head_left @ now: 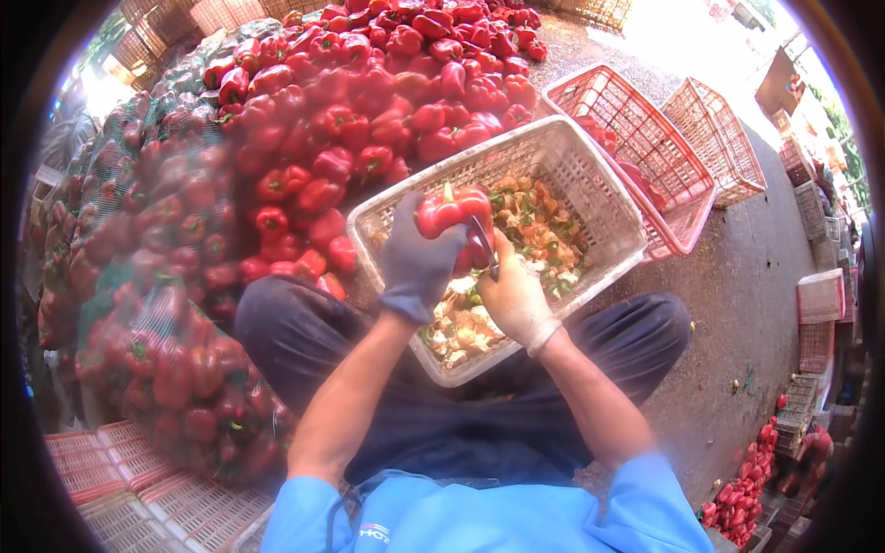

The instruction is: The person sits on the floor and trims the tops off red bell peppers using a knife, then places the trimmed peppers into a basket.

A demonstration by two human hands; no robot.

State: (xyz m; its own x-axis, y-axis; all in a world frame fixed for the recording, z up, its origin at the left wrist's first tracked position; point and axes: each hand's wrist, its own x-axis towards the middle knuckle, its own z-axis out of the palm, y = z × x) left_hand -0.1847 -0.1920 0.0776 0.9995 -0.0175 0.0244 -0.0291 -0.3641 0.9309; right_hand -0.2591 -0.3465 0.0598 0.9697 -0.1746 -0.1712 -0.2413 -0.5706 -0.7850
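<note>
Grey ground is bearing a broad heap of glossy red bell peppers. One red bell pepper is resting in the grey-gloved left hand, whose fingers are clamping it above a whitish perforated plastic crate, presumably for catching trimmings. The white-gloved right hand is gripping a small dark-handled knife, its blade lying against the pepper, seemingly for controlled cutting.

White lettering on blue shirt
</note>
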